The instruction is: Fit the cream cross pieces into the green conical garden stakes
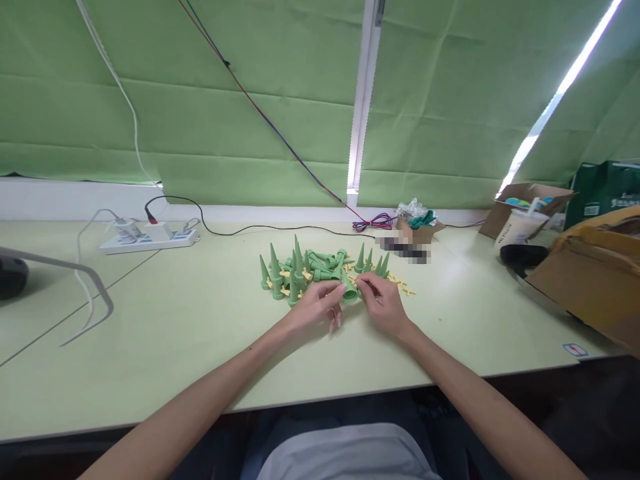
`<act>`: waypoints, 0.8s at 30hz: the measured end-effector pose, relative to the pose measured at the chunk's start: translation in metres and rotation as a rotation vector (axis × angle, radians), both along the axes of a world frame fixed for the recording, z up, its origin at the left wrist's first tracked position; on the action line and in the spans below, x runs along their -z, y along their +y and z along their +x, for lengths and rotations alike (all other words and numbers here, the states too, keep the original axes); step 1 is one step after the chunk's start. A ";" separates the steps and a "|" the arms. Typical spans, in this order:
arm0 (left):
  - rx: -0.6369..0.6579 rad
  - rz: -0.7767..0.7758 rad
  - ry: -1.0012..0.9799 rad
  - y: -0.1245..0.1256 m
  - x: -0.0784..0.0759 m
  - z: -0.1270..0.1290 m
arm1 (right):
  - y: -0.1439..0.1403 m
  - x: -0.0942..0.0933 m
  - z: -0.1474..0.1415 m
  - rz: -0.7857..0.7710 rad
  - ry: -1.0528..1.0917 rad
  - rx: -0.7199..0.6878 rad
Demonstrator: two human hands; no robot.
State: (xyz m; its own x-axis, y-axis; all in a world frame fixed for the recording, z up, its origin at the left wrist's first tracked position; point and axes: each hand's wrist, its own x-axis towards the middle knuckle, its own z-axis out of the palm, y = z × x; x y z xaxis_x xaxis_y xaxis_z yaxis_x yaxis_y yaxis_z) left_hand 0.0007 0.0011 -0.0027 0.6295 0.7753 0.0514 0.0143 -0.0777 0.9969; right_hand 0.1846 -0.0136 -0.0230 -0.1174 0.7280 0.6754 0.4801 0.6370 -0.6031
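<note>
My left hand (321, 301) pinches a green plastic watering spike (349, 291) between thumb and fingers, its wide open end tilted toward me. At the right side of that spike, my right hand (383, 301) has its thumb and fingers pressed together; whatever they hold is too small and hidden to name. Several green spikes stand upright on the left, such as one tall spike (275, 270), with small yellow valves among them. Behind my hands lies a pile of loose green spikes (320, 259). More upright spikes (361, 259) and scattered yellow valves (406, 288) are at the right.
A white power strip (150, 241) with plugs and cables lies at the back left. Toward the back right are a small open carton (420, 231), a drink cup (520, 228) and a large cardboard box (590, 267). The table's front edge (350, 398) runs below my forearms.
</note>
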 end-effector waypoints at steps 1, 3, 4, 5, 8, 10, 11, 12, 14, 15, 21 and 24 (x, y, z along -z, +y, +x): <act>-0.011 0.037 0.026 -0.001 -0.001 -0.001 | 0.000 0.000 0.000 -0.004 -0.002 0.003; -0.033 0.109 0.078 -0.003 -0.003 -0.001 | 0.001 0.001 0.001 -0.010 -0.002 0.003; -0.044 0.142 0.100 -0.004 -0.003 -0.001 | 0.002 0.002 0.001 -0.012 -0.001 0.003; -0.056 0.174 0.117 -0.004 -0.002 -0.001 | 0.002 0.002 0.001 -0.014 -0.001 0.004; -0.122 0.286 0.165 -0.005 0.001 0.001 | 0.002 0.004 0.002 -0.032 -0.007 0.006; -0.186 0.402 0.204 -0.004 0.005 0.002 | 0.002 0.004 0.002 -0.046 -0.012 0.010; -0.216 0.467 0.223 -0.003 0.007 0.002 | 0.002 0.004 0.002 -0.054 -0.013 0.012; -0.236 0.525 0.244 -0.003 0.009 0.002 | 0.002 0.004 0.002 -0.061 -0.013 0.014; -0.246 0.620 0.284 0.000 0.011 0.002 | 0.002 0.003 0.002 -0.080 -0.009 0.013; -0.244 0.652 0.301 0.000 0.012 0.001 | 0.003 0.003 0.001 -0.090 -0.006 0.011; -0.306 0.658 0.311 0.000 0.013 0.003 | 0.004 0.003 -0.001 -0.118 0.057 0.014; -0.386 0.584 0.281 -0.001 0.012 0.005 | 0.003 0.003 -0.002 -0.108 0.111 0.035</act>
